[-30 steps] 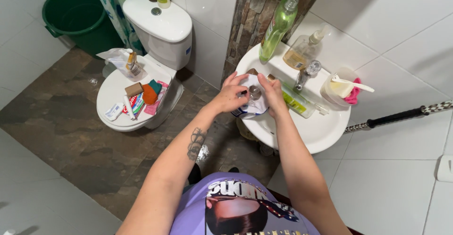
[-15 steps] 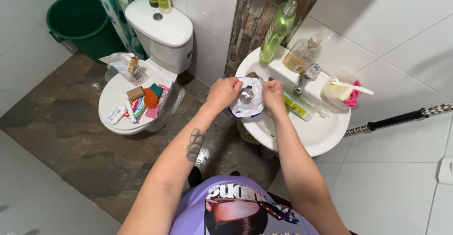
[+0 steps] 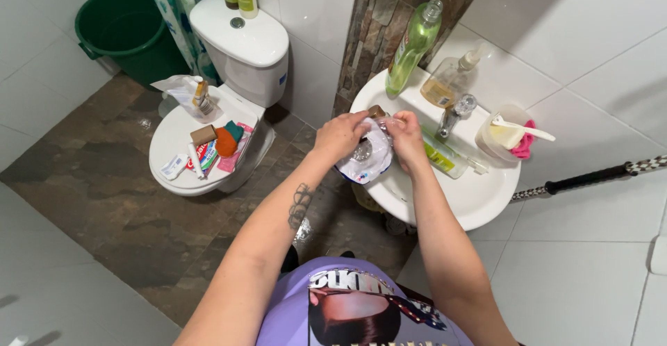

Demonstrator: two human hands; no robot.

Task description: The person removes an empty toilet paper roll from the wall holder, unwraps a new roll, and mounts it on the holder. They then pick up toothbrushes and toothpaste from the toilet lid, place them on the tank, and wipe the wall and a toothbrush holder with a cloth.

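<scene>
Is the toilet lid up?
No, the white toilet lid is down, and small items such as an orange sponge and a tube lie on top of it.

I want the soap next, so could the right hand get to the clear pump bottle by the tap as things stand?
Probably yes, once freed: the right hand grips the white bag, and the pump bottle stands beyond it, nothing between.
</scene>
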